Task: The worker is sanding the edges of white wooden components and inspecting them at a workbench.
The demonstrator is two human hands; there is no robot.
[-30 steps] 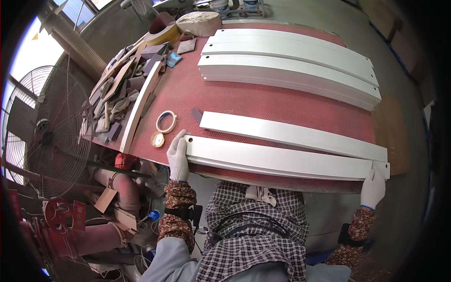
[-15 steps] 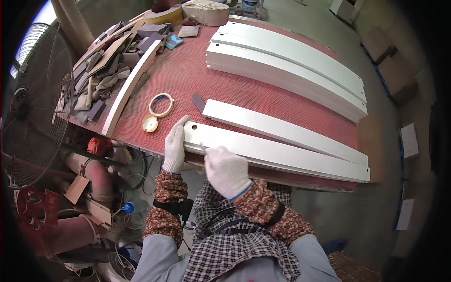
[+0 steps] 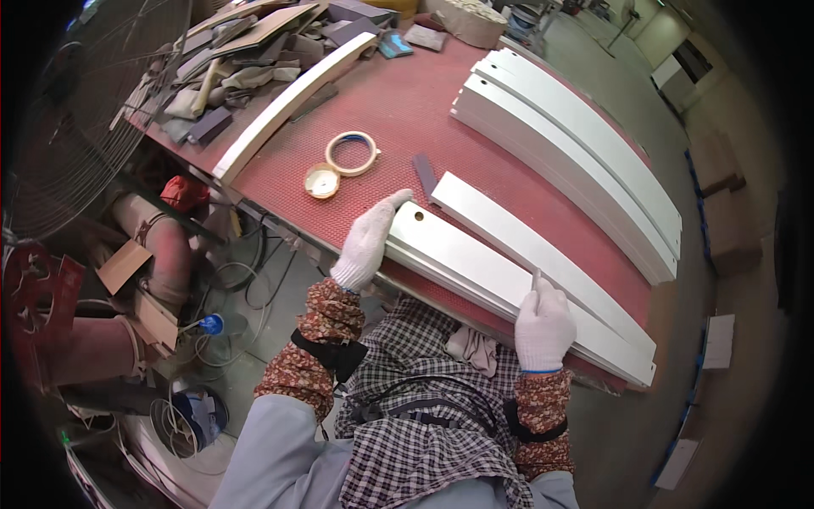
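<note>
Red counter bearing nearest white board; left hand bracing its end, right hand seemingly smoothing; cannot tell whether fingers are gripping; next stroke probably requiring firm bracing.

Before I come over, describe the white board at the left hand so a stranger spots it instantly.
On the red table, look along the near edge. The long white board there has the left hand at its left end. Unlike the white strip just beyond, it shows a dark round hole near that end.
</note>
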